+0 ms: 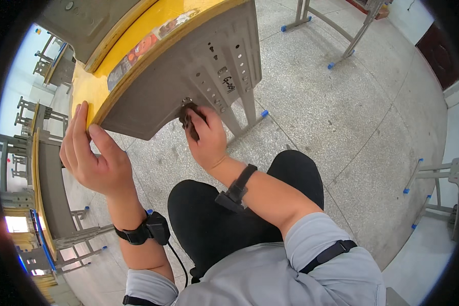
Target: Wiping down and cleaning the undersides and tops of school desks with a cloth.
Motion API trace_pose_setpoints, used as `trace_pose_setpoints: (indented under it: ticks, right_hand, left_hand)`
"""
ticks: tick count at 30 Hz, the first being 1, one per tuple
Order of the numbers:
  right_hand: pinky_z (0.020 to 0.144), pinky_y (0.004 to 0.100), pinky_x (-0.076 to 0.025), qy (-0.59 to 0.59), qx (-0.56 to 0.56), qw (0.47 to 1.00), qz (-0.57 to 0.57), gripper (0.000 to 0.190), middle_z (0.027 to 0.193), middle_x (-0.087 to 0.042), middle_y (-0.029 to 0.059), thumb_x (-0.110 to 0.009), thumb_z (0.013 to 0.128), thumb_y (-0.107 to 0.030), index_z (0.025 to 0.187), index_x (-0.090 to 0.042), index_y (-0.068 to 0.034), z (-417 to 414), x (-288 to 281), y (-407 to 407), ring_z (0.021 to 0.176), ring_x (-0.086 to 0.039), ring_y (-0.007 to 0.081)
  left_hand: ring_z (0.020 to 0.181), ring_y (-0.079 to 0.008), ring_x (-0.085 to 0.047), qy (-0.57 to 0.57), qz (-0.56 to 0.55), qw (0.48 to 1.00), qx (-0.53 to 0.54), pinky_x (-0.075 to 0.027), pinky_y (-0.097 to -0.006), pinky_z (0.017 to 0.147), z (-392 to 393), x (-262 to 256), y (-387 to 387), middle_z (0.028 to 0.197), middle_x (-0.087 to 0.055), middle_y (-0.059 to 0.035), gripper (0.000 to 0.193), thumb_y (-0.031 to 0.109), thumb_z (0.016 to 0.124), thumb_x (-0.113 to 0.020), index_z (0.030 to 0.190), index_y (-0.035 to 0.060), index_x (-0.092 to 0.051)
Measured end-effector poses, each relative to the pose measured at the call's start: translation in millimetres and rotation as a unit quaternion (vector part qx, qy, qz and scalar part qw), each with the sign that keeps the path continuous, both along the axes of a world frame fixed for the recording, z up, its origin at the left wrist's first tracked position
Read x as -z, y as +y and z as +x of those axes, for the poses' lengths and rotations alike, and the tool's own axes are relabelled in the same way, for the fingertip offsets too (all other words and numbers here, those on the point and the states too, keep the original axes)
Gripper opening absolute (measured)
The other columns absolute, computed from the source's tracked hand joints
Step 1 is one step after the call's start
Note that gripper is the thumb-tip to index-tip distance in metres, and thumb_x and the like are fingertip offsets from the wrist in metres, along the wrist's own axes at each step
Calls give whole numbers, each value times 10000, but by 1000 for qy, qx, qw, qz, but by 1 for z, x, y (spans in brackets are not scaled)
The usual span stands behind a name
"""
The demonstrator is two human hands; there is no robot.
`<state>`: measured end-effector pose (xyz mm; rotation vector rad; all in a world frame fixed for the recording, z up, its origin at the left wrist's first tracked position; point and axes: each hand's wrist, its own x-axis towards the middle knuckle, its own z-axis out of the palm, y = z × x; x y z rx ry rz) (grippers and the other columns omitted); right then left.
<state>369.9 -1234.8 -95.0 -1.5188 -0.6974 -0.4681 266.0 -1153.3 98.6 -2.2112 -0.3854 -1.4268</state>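
Before me stands a school desk with a yellow top (99, 82) and a grey metal side panel (157, 91). My left hand (95, 153) rests at the near corner of the top, its fingers on the yellow surface and the thumb against the edge. In my right hand (204, 132) is a dark, crumpled cloth-like thing (191, 118), pressed to the lower edge of the panel beside a small metal fitting (186, 101). The fingers partly hide it. Rows of holes and some black writing mark the panel to the right.
Rows of other desks (51, 183) stand along the left. A desk frame (329, 26) with blue foot caps is at the upper right, another metal frame (440, 170) at the far right. The floor (352, 114) is speckled stone. My bent knees are below the desk.
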Motion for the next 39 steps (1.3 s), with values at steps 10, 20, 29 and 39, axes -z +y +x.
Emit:
trace_pose_setpoints:
  ticks: [10, 20, 29, 39]
  right_hand:
    - [834, 439, -546, -15, 28, 996, -82, 428, 1167, -662, 170, -739, 773, -18, 1198, -687, -29, 6, 26, -3, 986, -651, 377]
    - [772, 472, -558, 218, -172, 928, -250, 191, 1000, -692, 158, -665, 890, -243, 970, -708, -74, -13, 96, -50, 900, -682, 400]
    - [771, 478, -552, 551, -46, 809, -201, 279, 923, -740, 221, -659, 852, -218, 1009, -728, 1, 39, 153, -72, 870, -717, 387]
    - [729, 368, -504, 596, 34, 800, 60, 359, 959, -654, 86, -610, 906, -41, 1264, -586, -18, 152, 241, -40, 885, -632, 209]
  left_hand:
    - [918, -194, -660, 3, 5, 1000, -17, -467, -322, 882, -2, 1, 3, 1144, -766, -53, 305, 102, 990, -544, 1214, 53, -745]
    - [989, -228, -669, 23, 26, 999, -23, -475, -350, 919, -2, 0, 6, 1168, -761, -70, 311, 95, 1007, -516, 1209, 34, -745]
    - [963, -247, -694, 4, 76, 997, -28, -507, -356, 892, -6, -2, 10, 1136, -772, -83, 350, 121, 1068, -437, 1164, 3, -753]
    - [1032, -237, -681, 17, 2, 1000, 8, -509, -353, 928, 23, 21, 5, 1190, -755, -83, 362, 122, 1085, -415, 1210, -9, -729]
